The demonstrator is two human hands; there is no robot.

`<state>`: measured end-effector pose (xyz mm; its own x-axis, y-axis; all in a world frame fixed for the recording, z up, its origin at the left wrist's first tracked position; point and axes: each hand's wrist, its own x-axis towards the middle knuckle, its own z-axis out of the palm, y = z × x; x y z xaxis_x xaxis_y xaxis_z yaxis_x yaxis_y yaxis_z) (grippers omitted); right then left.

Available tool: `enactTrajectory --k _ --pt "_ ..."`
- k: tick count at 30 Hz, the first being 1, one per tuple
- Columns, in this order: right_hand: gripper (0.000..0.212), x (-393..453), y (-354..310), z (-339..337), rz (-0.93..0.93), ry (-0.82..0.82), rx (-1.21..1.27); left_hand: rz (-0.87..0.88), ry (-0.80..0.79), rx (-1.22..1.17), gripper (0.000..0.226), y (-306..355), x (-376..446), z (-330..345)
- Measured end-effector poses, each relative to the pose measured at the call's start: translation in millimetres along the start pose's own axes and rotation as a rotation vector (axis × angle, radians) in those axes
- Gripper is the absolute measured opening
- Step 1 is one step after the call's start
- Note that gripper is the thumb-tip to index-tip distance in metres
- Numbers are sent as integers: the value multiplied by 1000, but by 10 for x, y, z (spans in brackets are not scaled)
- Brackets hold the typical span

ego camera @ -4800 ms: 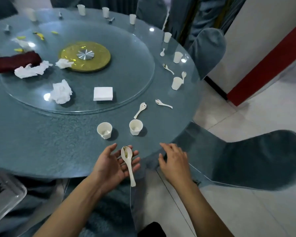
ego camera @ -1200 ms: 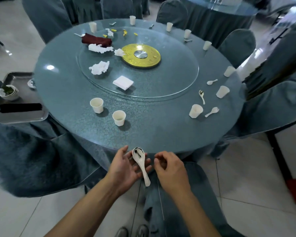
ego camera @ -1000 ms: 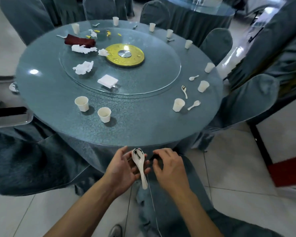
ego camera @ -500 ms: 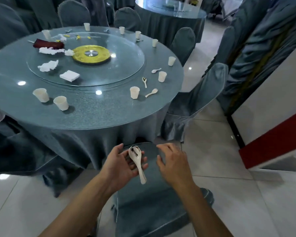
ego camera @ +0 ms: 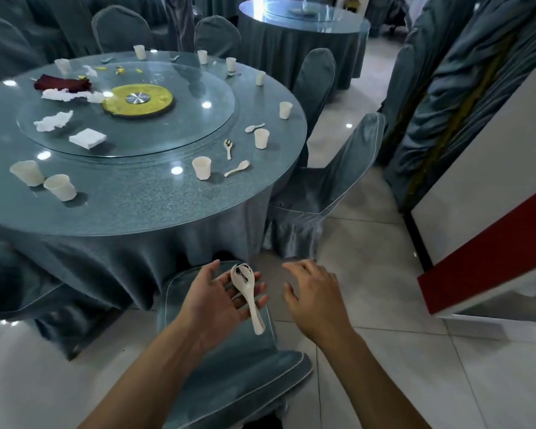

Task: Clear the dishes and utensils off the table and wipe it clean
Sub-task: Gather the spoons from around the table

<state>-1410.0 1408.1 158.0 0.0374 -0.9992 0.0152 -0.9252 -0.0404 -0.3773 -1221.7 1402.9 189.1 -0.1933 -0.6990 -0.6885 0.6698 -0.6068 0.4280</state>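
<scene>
My left hand (ego camera: pixel 217 294) lies palm up, fingers loosely spread, with a soiled white spoon (ego camera: pixel 246 292) resting across them. My right hand (ego camera: pixel 314 294) hovers just beside it, fingers relaxed and holding nothing. Both hang over a covered chair (ego camera: pixel 229 366), apart from the counter (ego camera: pixel 143 209). White cups (ego camera: pixel 201 168) and spoons (ego camera: pixel 237 168) sit near the counter's right edge; crumpled napkins (ego camera: pixel 53 120) lie on its glass turntable (ego camera: pixel 198 97).

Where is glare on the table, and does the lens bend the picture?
Head view: round lamp glare spots the glass table and the turntable; wide-angle lens curves the edges; the spoon on the left hand is sharp.
</scene>
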Motion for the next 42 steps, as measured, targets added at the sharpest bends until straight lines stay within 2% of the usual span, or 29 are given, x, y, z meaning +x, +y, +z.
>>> enactTrajectory --k 6,16,26,31,36,42 --pt "38 655 529 -192 -41 -36 -53 13 -8 -92 61 -57 628 431" --pt "39 1823 915 -462 -194 -107 -16 136 24 -206 58 165 1356 1103" --pt "44 2948 1362 -413 -428 -252 10 279 153 -321 58 229 1983 1773" --pt "46 3415 1649 -439 -485 -310 0 309 209 -394 59 171 2249 2058" --pt "48 3906 1637 -352 -553 -353 -19 363 255 -444 59 267 2469 2178" --pt "48 4553 1404 -21 -619 -429 -17 389 300 -485 60 678 2871 2113"
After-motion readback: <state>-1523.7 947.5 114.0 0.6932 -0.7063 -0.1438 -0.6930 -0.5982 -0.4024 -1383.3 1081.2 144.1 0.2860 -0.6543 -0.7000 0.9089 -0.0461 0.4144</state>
